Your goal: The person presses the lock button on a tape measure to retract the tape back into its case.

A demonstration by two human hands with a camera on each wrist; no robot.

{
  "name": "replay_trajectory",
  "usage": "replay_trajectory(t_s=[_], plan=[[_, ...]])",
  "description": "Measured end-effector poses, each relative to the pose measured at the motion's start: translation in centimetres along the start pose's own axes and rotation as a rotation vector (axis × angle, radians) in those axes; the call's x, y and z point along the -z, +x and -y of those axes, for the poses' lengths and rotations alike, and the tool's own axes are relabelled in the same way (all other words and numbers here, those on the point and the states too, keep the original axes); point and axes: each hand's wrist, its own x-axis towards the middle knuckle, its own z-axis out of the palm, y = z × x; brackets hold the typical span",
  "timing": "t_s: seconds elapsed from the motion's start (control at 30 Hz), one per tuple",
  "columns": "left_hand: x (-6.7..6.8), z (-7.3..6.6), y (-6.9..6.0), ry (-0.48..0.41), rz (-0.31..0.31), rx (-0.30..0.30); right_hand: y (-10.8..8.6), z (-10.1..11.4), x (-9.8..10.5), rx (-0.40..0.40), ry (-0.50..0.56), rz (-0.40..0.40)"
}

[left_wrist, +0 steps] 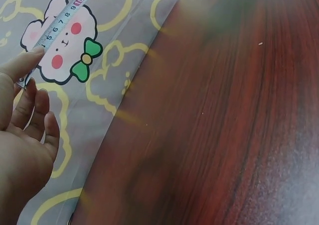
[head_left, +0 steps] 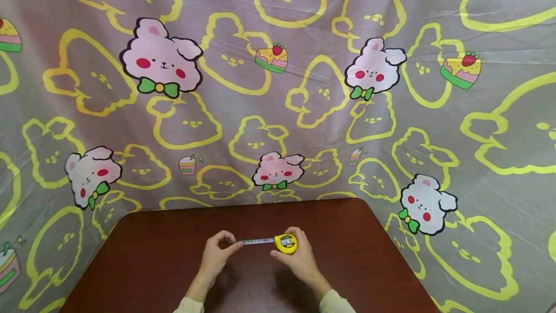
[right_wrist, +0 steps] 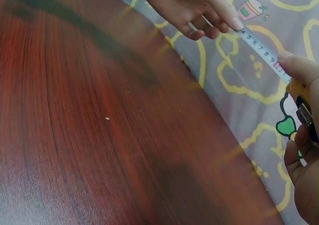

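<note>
A yellow tape measure (head_left: 286, 244) is held up above the brown table by my right hand (head_left: 301, 257), its fingers and thumb around the case. From the case a short length of white blade (head_left: 259, 241) runs leftward to my left hand (head_left: 215, 254), whose thumb and fingers pinch the blade's end. In the left wrist view the printed numbers on the blade (left_wrist: 62, 22) show up to about 12. The right wrist view catches the yellow case (right_wrist: 300, 91) only in part, at the right edge, with the right thumb by the blade.
The dark red-brown wooden table (head_left: 165, 255) spreads beneath both hands, with rounded far corners. A grey curtain (head_left: 243, 105) printed with cartoon rabbits surrounds the table's back and sides. A tiny pale speck (right_wrist: 107, 118) lies on the tabletop.
</note>
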Motion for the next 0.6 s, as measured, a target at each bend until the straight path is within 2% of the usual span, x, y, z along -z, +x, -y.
replay_trajectory(t_s=[0.17,0.33,0.47,0.6], plan=[[-0.7,-0.2,0.1,-0.011,-0.001,-0.014,0.1,0.4,-0.3,0.004,-0.004,0.000],[-1.6,-0.6,0.1,-0.008,-0.009,0.001,0.1,0.4,-0.7,0.005,-0.005,0.003],[-2.2,-2.2,-0.4,-0.010,-0.007,0.011,0.1,0.4,-0.9,0.008,0.000,0.004],[-2.4,-3.6,-1.0,-0.025,0.013,-0.008,0.1,0.6,-1.0,0.015,0.006,0.004]])
